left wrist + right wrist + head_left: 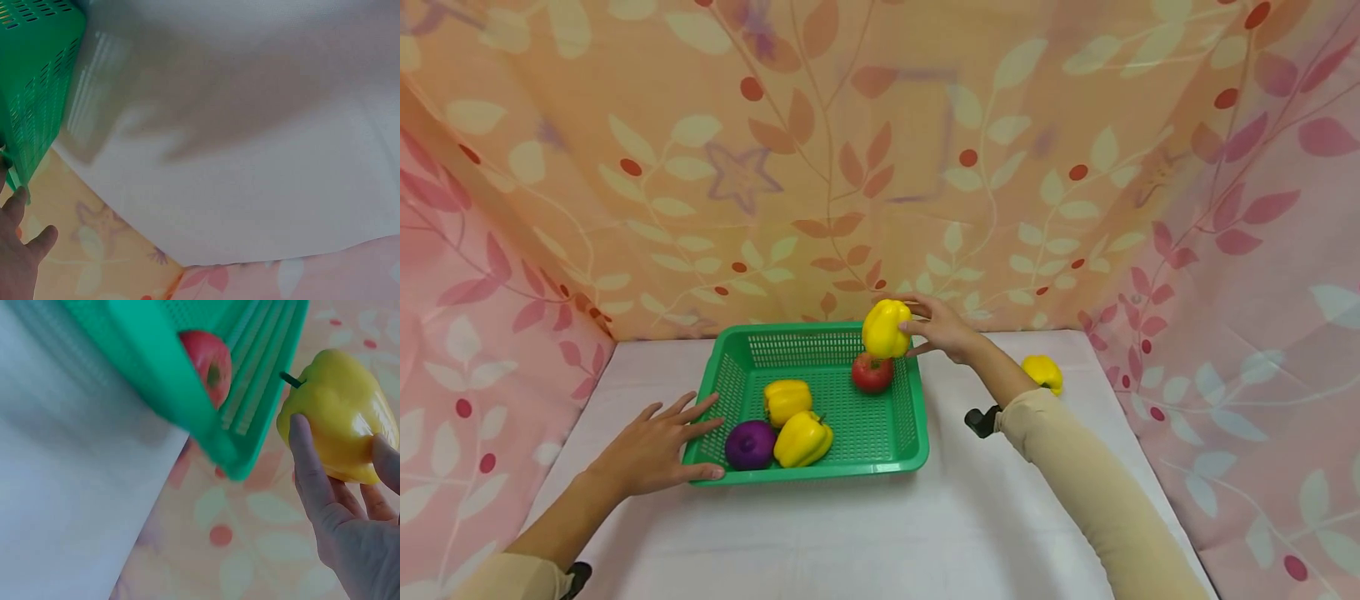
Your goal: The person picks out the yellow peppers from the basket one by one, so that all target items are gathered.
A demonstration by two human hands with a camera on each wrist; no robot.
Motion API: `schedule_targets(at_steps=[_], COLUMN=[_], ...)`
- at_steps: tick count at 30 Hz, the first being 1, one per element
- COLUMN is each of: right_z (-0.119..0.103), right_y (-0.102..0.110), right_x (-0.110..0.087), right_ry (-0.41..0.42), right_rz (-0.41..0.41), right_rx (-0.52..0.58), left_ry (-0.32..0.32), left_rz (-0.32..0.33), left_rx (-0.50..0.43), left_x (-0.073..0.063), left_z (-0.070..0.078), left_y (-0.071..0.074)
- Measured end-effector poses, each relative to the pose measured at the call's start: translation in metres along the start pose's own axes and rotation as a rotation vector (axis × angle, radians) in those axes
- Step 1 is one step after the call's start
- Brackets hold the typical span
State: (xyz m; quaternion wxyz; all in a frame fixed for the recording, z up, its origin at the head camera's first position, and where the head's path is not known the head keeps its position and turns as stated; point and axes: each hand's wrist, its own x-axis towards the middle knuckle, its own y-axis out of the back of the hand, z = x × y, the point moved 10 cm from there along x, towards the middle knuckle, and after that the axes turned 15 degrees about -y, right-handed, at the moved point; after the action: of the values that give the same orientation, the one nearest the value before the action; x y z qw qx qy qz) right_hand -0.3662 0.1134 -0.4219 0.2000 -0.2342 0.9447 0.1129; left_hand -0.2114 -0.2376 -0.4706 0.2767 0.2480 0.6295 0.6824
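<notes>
My right hand (pixel 942 329) grips a yellow bell pepper (pixel 886 329) above the back right corner of a green plastic basket (pixel 865 477). In the right wrist view the pepper (pixel 340 415) shows its green stem, with fingers and thumb around its sides. Below it, a red apple (pixel 872 374) lies inside the basket. My left hand (pixel 651 450) rests on the basket's left rim with fingers spread and fairly straight. Near that hand, inside the basket, are a purple round vegetable (pixel 751 445) and two yellow bell peppers, one in front (pixel 803 439) and one behind (pixel 787 402).
Another yellow bell pepper (pixel 1042 374) lies on the white-covered table (pixel 820 542) at the right, beyond my right forearm. Patterned cloth walls (pixel 820 167) stand at the back and on both sides of the table.
</notes>
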Motion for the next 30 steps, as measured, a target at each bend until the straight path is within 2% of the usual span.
schedule_targets(at_steps=[6, 15, 24, 30], right_z=[0.013, 0.044, 0.094, 0.125], right_y=[0.036, 0.074, 0.105, 0.118], right_x=[-0.007, -0.019, -0.027, -0.028], right_ry=[-0.002, -0.081, -0.234, -0.372], right_rz=[0.038, 0.102, 0.128, 0.129], right_rx=[0.014, -0.04, -0.089, -0.239], left_ry=[-0.005, -0.004, -0.009, -0.009], left_rz=[0.01, 0.019, 0.018, 0.024], left_rx=[0.003, 0.0, 0.0, -0.009], left_x=[-0.001, -0.001, 0.001, -0.001], left_z=[0.0, -0.002, -0.001, 0.0], left_y=[-0.002, -0.003, 0.001, -0.001])
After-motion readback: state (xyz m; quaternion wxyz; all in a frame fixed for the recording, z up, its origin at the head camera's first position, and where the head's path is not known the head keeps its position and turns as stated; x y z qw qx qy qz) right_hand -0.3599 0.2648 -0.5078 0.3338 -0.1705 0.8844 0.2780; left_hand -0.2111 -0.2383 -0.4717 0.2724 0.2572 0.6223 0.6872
